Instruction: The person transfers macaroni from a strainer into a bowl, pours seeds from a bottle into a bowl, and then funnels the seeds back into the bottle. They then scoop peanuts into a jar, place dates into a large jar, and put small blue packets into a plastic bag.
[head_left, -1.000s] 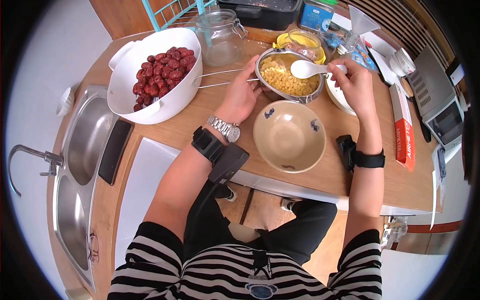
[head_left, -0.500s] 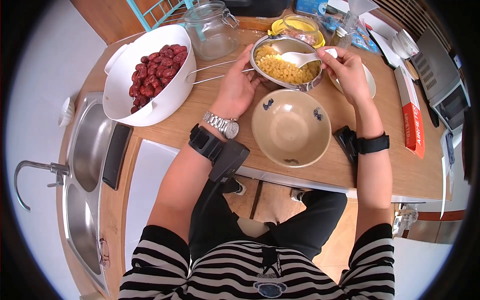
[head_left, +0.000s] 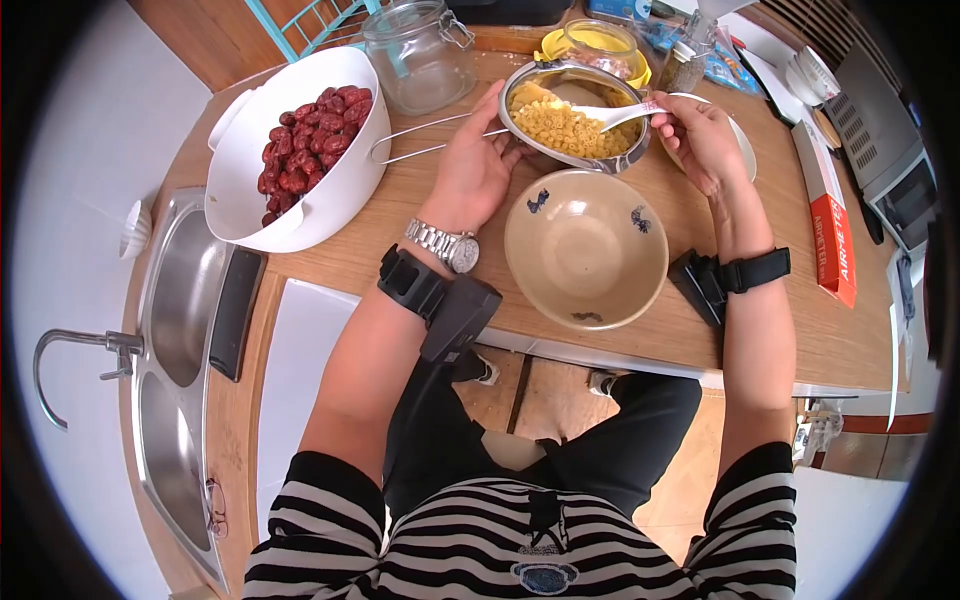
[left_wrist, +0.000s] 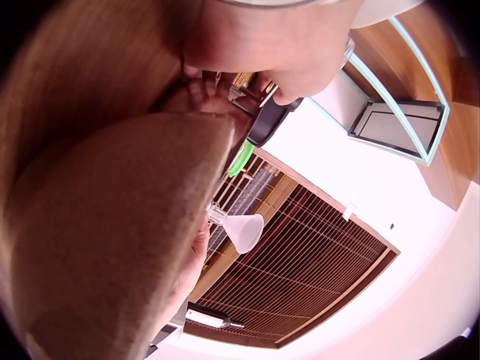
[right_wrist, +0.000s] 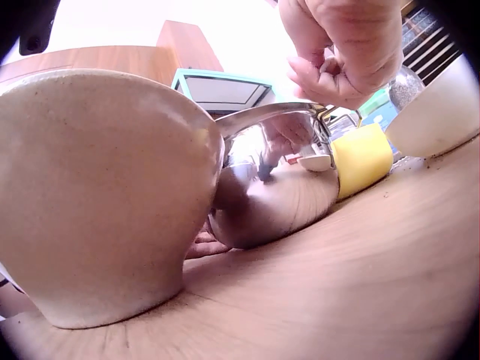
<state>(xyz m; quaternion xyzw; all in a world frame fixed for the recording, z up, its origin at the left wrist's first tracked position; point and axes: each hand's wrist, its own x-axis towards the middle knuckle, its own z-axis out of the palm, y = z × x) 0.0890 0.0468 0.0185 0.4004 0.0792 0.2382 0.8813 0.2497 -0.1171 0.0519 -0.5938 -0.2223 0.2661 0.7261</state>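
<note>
In the head view a steel bowl (head_left: pixel 618 92) of small yellow pieces (head_left: pixel 560 125) tilts behind a beige bowl (head_left: pixel 585 245) that looks empty. My left hand (head_left: pixel 472 180) grips the steel bowl's left side, by its wire handle (head_left: pixel 420 153). My right hand (head_left: pixel 705 145) pinches the handle of a white spoon (head_left: pixel 622 115), whose tip lies among the pieces. The right wrist view shows the steel bowl (right_wrist: pixel 277 199) beside the beige bowl (right_wrist: pixel 112 187), with my right hand (right_wrist: pixel 349 52) above. The beige bowl (left_wrist: pixel 112 225) hides much of the left wrist view.
A white basket (head_left: pixel 345 210) of red dates (head_left: pixel 310 145) stands left, with a glass jar (head_left: pixel 420 60) behind. A white plate (head_left: pixel 742 150) is partly under my right hand. A yellow container (head_left: pixel 553 42) stands behind, a red-and-white box (head_left: pixel 832 240) right, a sink (head_left: pixel 180 300) left.
The spoon has moved from above the pieces down into them, its handle now lower. The steel bowl is tilted more towards the beige bowl. My left hand has kept its hold.
</note>
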